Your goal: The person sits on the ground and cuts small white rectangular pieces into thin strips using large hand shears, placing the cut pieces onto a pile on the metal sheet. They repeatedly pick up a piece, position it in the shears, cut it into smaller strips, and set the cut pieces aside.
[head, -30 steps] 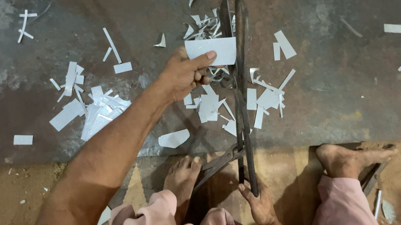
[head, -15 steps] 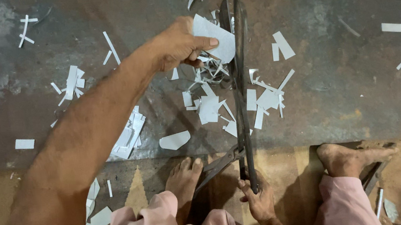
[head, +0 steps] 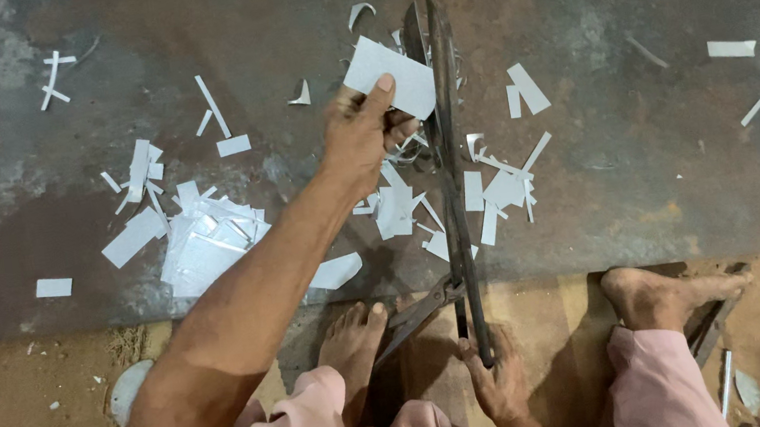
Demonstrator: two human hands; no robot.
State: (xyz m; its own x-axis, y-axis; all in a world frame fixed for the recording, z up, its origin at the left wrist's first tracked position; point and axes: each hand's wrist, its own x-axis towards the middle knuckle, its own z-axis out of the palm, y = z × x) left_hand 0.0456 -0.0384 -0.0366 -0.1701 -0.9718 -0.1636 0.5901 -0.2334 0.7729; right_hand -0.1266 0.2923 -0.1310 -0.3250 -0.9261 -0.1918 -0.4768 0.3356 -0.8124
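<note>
My left hand [head: 363, 130] pinches a pale grey rectangular sheet piece [head: 390, 76] and holds it tilted against the blades of long metal shears [head: 444, 139] that stand on a dark rusty steel plate [head: 642, 165]. My right hand [head: 497, 377] grips the end of the shears' upper handle near the plate's front edge. The lower handle runs left beside my bare left foot [head: 352, 337]. The blades look nearly closed.
Cut grey strips [head: 496, 193] lie scattered both sides of the shears. A stack of cut rectangles [head: 207, 248] sits left of my arm. My right foot [head: 656, 294] rests at the plate's front edge, by another tool [head: 715, 326]. Sandy ground surrounds the plate.
My left hand has carried the sheet piece a little farther from me and tilted it against the blades. My forearm has swung right, uncovering the stack of rectangles. The right hand has stayed on the handle.
</note>
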